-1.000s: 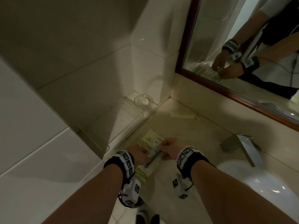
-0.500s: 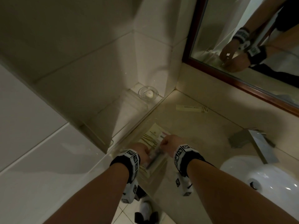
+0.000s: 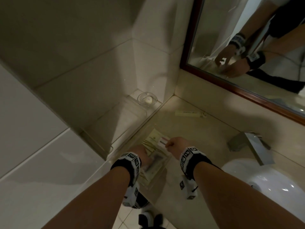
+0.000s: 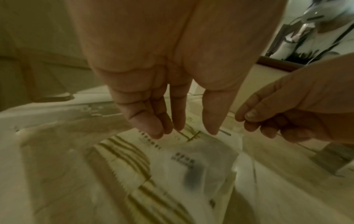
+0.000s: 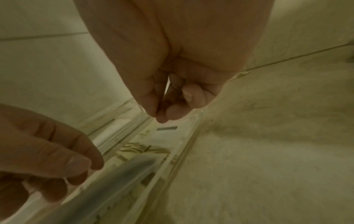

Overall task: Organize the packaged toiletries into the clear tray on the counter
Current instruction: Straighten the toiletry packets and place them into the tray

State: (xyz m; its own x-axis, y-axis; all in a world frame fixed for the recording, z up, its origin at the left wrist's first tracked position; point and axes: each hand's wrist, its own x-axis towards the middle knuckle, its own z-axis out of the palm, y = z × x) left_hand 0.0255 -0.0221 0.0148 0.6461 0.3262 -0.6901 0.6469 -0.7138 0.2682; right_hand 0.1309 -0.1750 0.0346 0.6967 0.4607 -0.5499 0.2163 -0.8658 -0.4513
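The clear tray [image 3: 149, 187] lies on the counter by the side ledge and holds several cream packets [image 3: 152, 138] with gold stripes. On top of them is a clear packet [image 4: 193, 174] with a dark item inside. My left hand [image 3: 142, 151] hangs over the tray with straight fingers [image 4: 149, 128], the tips just at the packets. My right hand [image 3: 168, 144] is at the tray's right side, thumb and forefinger pinching a small thin packet [image 3: 163, 140] with red and blue stripes. In the right wrist view its fingertips [image 5: 162, 116] are pressed together above the tray wall [image 5: 184, 151].
A long cream packet [image 3: 189, 113] lies on the counter near the back wall. A glass dish with a soap [image 3: 147, 99] stands on the ledge in the corner. The faucet [image 3: 252, 144] and white basin [image 3: 272, 179] are at the right, below the mirror [image 3: 247, 47].
Both hands were together on a packet in the tray. Now the right hand has drawn away to the right with the small striped packet, and the left hand's fingers have straightened over the pile.
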